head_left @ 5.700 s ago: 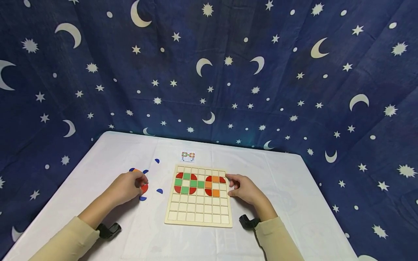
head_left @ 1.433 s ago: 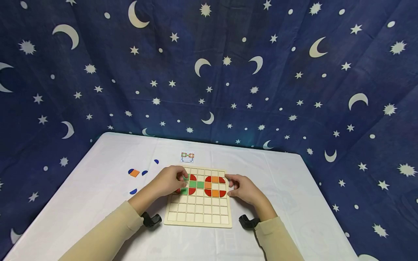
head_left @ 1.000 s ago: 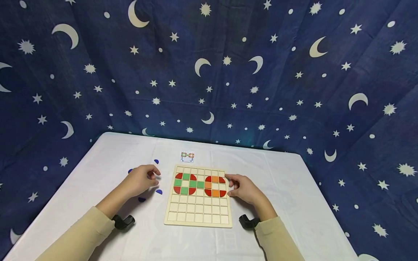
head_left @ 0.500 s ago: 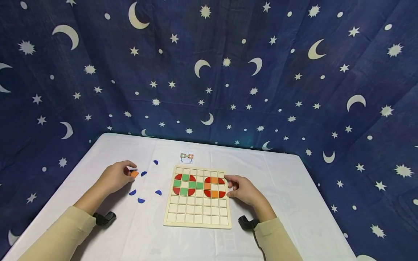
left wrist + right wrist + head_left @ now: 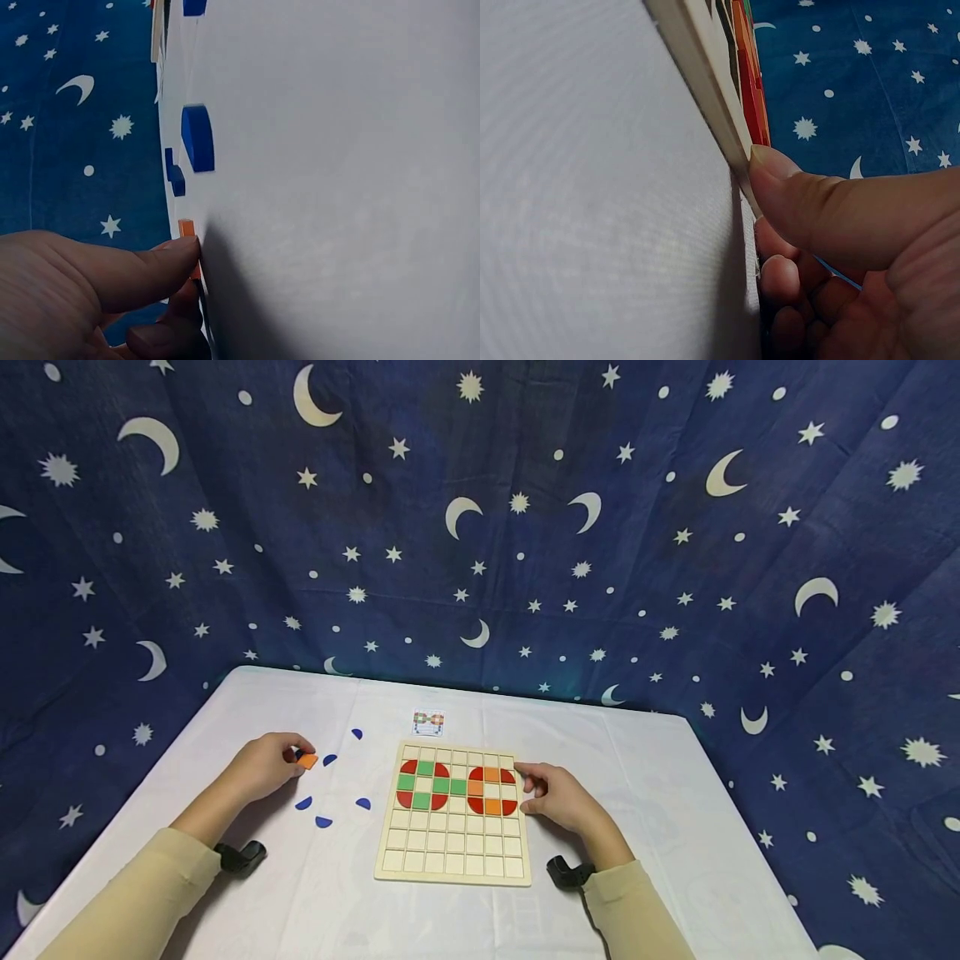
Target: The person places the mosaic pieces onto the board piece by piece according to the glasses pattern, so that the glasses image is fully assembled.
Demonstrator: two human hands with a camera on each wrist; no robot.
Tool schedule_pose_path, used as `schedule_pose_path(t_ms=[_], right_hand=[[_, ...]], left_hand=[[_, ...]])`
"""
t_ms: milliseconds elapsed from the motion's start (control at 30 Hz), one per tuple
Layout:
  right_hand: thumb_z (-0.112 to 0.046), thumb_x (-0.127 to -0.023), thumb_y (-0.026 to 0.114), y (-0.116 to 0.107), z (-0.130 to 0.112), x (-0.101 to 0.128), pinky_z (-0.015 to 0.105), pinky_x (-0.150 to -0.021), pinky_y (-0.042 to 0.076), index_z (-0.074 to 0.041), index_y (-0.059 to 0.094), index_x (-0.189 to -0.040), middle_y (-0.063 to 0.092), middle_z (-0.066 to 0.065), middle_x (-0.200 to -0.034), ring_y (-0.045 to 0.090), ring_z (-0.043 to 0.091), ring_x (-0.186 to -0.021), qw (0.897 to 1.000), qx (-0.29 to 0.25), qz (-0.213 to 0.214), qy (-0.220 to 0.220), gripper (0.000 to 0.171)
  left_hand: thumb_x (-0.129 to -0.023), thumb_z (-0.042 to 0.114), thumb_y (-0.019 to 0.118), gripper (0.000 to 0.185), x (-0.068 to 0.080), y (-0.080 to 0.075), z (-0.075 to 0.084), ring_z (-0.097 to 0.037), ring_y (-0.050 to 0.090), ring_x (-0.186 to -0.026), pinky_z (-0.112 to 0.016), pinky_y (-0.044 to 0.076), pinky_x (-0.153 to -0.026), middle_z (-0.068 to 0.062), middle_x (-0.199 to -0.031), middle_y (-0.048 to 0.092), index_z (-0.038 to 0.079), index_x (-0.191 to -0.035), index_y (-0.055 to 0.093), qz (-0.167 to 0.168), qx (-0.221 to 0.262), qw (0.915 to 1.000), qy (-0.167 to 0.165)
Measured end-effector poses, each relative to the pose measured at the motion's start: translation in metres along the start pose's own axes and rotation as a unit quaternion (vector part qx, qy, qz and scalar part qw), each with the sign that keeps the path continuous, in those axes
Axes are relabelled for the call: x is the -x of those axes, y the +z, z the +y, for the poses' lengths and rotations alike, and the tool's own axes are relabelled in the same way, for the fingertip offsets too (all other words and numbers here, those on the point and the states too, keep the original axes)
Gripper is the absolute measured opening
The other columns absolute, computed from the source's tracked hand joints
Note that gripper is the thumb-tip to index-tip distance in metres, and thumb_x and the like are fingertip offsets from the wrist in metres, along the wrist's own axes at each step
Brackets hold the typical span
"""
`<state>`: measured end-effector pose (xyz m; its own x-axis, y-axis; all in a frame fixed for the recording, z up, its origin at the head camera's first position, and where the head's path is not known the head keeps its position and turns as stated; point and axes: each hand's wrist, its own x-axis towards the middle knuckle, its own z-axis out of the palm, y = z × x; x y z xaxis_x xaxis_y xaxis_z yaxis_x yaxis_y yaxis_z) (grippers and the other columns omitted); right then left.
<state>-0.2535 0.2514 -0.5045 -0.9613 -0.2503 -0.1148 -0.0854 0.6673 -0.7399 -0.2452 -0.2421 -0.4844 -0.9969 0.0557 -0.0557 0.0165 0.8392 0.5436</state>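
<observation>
Orange tile [image 5: 307, 761] lies on the white table [image 5: 247, 710], left of the board [image 5: 452, 860] and well apart from it. Left hand [image 5: 264, 766] pinches the tile: in the left wrist view the thumb [image 5: 142, 274] presses on its upper edge [image 5: 187, 228] and curled fingers close on it from beneath. The tile sits at the fingertips, on the side of the hand toward the board, and appears to touch the cloth.

Blue pieces [image 5: 303, 803] lie scattered between that hand and the board, none touching the hand.

Right hand [image 5: 558, 797] rests at the board's right edge. Its thumb [image 5: 795, 202] presses against the wooden rim, fingers loosely curled below; it grips nothing.

Red, green and orange tiles [image 5: 457, 785] fill the board's upper rows. A small card [image 5: 428, 722] lies just beyond the board's far edge.
</observation>
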Motion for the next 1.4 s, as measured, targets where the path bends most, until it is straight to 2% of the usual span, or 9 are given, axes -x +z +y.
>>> schedule_pose_path(t_ms=[200,467,667,933,1067,1400], right_hand=[[0.004,-0.081,0.088,0.000,0.000,-0.001,0.027,-0.074,0.042,-0.008,0.067,-0.145,0.061,0.001,-0.093,0.052,0.017,-0.086,1.000,0.011,0.006,-0.005,0.069],[0.004,-0.080,0.088,0.000,0.000,0.000,0.027,-0.074,0.042,-0.008,0.067,-0.145,0.060,0.001,-0.093,0.051,0.017,-0.085,1.000,0.012,0.007,-0.005,0.069],[0.005,-0.080,0.088,0.000,-0.001,0.001,0.026,-0.074,0.042,-0.007,0.067,-0.144,0.060,0.001,-0.093,0.051,0.017,-0.085,1.000,0.009,0.007,-0.007,0.069],[0.005,-0.079,0.088,0.000,-0.001,0.001,0.026,-0.074,0.042,-0.007,0.067,-0.144,0.060,0.002,-0.093,0.052,0.017,-0.085,1.000,0.007,0.007,-0.009,0.069],[0.005,-0.080,0.089,0.000,-0.002,0.001,0.026,-0.074,0.043,-0.007,0.067,-0.144,0.060,0.001,-0.093,0.052,0.017,-0.085,1.000,0.008,0.008,-0.006,0.069],[0.003,-0.081,0.088,0.001,-0.002,0.000,0.028,-0.075,0.043,-0.009,0.066,-0.146,0.060,0.002,-0.094,0.052,0.017,-0.086,1.000,0.014,0.006,0.006,0.070]], left_hand=[[-0.091,0.006,0.080,0.023,0.003,0.002,0.002,-0.025,0.054,-0.082,-0.037,0.041,-0.072,-0.009,-0.089,0.060,0.006,-0.112,0.073,-0.002,0.011,0.9999,-0.004],[-0.092,0.015,0.082,0.020,0.005,0.005,0.004,-0.021,0.054,-0.079,-0.035,0.042,-0.071,-0.006,-0.086,0.060,0.007,-0.107,0.070,-0.004,-0.014,0.9991,0.039],[-0.094,0.017,0.081,0.021,0.007,0.006,0.014,-0.021,0.055,-0.079,-0.035,0.044,-0.069,-0.005,-0.087,0.062,0.007,-0.108,0.070,-0.004,-0.016,0.9986,0.051],[-0.096,0.018,0.079,0.018,0.010,0.012,0.042,-0.020,0.057,-0.079,-0.034,0.046,-0.068,-0.005,-0.091,0.066,0.011,-0.109,0.069,-0.011,-0.008,0.9978,0.065],[-0.096,0.019,0.080,0.018,0.009,0.020,0.059,-0.018,0.057,-0.079,-0.033,0.047,-0.071,-0.003,-0.091,0.066,0.012,-0.109,0.070,-0.017,-0.007,0.9965,0.081],[-0.095,0.017,0.081,0.019,0.007,0.044,0.102,-0.016,0.056,-0.077,-0.032,0.047,-0.067,-0.001,-0.094,0.066,0.015,-0.110,0.070,-0.044,0.011,0.9927,0.112]])
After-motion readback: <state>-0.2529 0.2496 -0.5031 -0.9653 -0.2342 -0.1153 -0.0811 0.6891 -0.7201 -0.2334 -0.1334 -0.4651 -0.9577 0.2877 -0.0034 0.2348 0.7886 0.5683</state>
